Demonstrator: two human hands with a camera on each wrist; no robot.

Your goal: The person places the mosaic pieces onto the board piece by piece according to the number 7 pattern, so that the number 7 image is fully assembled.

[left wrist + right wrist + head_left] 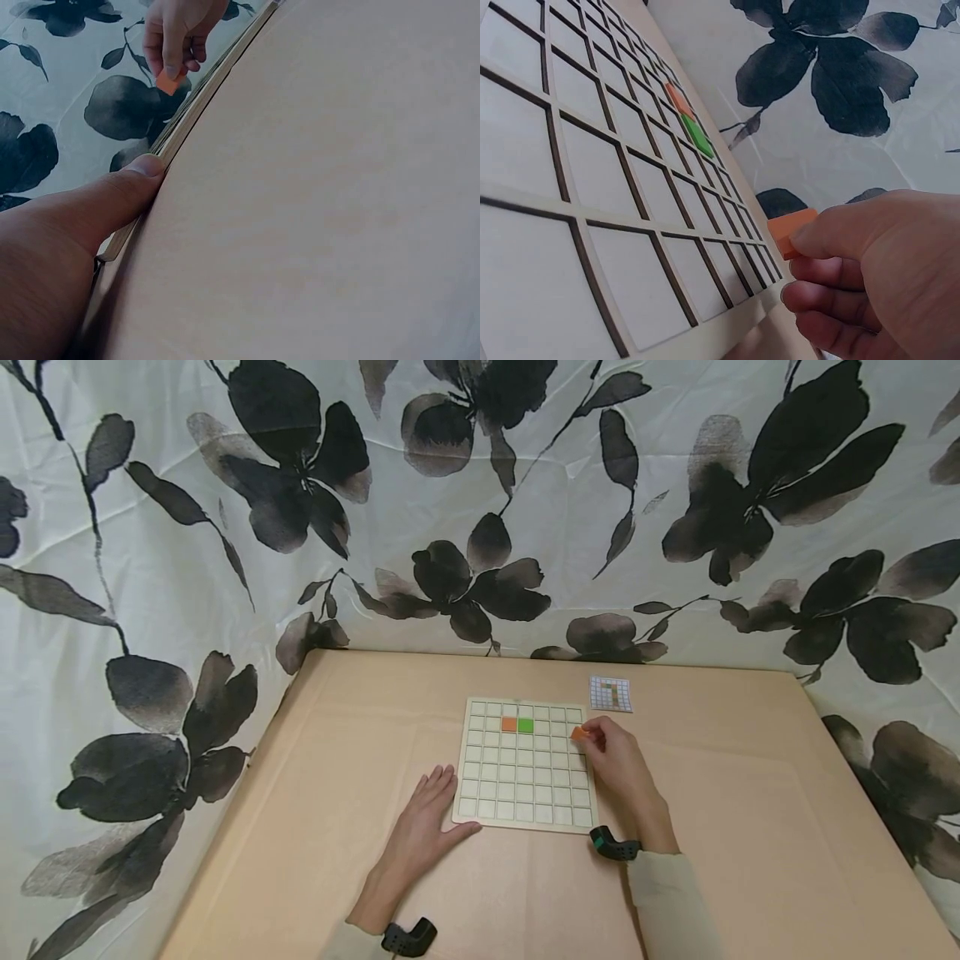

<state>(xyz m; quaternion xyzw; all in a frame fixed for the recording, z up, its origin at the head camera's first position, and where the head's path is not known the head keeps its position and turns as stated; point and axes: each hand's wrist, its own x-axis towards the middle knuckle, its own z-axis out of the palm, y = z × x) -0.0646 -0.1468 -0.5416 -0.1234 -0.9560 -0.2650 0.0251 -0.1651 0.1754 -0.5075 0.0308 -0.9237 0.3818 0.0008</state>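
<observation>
A pale grid board (525,763) lies on the table with an orange tile (509,724) and a green tile (526,726) side by side in its second row from the back. Between thumb and fingers, the right hand (619,767) pinches another orange tile (578,733) above the board's right edge; the right wrist view shows this tile (791,231) raised beside the grid. The left hand (422,827) rests with fingers extended at the board's left edge, its thumb by the near corner. In the left wrist view the left thumb (127,195) touches the board's edge (196,112).
Behind the board's right back corner lies a small printed card (611,693) with a coloured grid pattern. The brown table (360,735) meets a floral cloth (420,510) hanging at the back and left. Dark bands circle both wrists.
</observation>
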